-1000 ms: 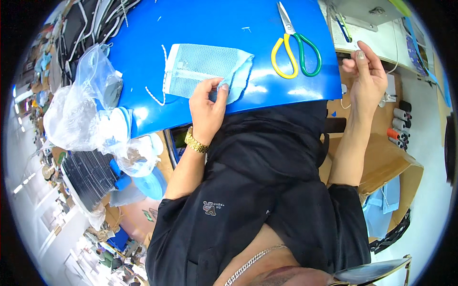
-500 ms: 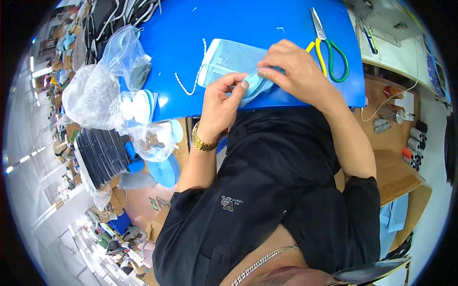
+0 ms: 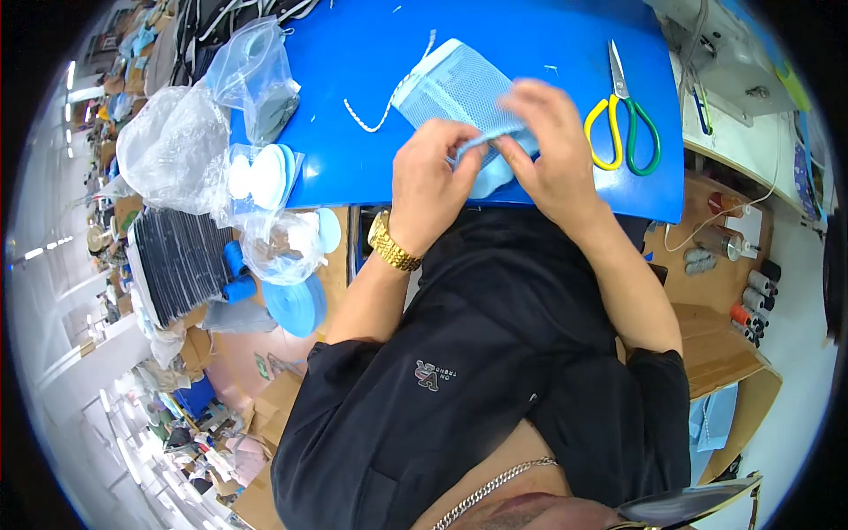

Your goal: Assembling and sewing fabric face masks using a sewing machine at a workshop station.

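Head view: two bare hands are seen at work over a blue table top (image 3: pixel 548 53).
Left hand (image 3: pixel 430 181): the fingers are curled and pinched shut on the near edge of a light blue mesh pouch (image 3: pixel 459 88); a gold watch (image 3: pixel 391 243) is worn at its wrist.
Right hand (image 3: pixel 549 146): it is blurred, with the fingers bent down onto the same pouch edge, just beside the left fingertips; its grip on the fabric appears closed.
Mesh pouch: it is lain on the blue surface, extending away from both hands, and is partly covered by them.
White cord (image 3: pixel 389 102): it is trailed from the pouch, beyond and to the left of the left hand.
Scissors (image 3: pixel 625 119): with yellow and green handles, they are laid flat just to the right of the right hand, not touched.
Clear plastic bags (image 3: pixel 177 146): they are heaped well to the left of the left hand.
Blue tape rolls (image 3: pixel 296 305): they are set near the left forearm.
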The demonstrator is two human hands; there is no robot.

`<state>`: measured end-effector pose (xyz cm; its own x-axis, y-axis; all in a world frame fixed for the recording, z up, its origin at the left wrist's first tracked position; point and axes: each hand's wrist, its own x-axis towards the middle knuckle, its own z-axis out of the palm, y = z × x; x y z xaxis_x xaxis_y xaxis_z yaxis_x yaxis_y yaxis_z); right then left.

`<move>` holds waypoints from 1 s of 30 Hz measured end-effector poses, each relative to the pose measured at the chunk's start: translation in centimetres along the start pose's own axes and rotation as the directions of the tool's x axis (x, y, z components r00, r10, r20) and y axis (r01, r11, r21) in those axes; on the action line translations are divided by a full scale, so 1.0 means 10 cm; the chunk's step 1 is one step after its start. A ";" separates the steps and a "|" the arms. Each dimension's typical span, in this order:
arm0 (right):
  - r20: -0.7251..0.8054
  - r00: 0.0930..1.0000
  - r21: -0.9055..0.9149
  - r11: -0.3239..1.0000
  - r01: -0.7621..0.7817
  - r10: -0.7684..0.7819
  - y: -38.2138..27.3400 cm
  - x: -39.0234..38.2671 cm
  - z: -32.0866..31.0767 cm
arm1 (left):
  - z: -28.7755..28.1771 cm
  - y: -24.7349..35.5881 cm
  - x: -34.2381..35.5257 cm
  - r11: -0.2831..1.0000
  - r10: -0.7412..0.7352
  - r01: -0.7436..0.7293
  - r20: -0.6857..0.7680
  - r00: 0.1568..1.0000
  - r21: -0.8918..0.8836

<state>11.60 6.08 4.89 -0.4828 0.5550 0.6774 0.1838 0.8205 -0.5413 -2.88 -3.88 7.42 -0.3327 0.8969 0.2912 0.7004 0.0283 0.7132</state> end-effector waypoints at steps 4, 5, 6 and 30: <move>0.282 0.703 0.377 0.598 -0.707 0.653 -0.04 -0.01 0.09 | 0.16 -0.03 0.09 0.973 -0.099 0.052 -0.205 0.974 -0.225; 0.202 0.825 0.305 0.767 -0.565 0.527 -0.04 -0.02 0.11 | 0.18 0.03 0.11 0.923 -0.140 0.047 -0.219 0.966 -0.381; 0.138 0.918 0.212 0.894 -0.394 0.372 -0.05 -0.02 0.11 | 0.16 0.09 0.10 0.980 -0.053 0.014 -0.194 0.980 -0.201; 0.711 0.615 0.207 0.734 -0.647 0.341 0.23 -0.15 -0.35 | 0.22 -0.68 0.23 0.888 -0.093 0.263 0.413 0.906 -0.377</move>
<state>15.79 7.63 4.36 -0.8432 0.5235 -0.1224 0.2699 0.2152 -0.9385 -7.00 -1.04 1.83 -0.1062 0.9922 -0.0657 0.2969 0.0947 0.9502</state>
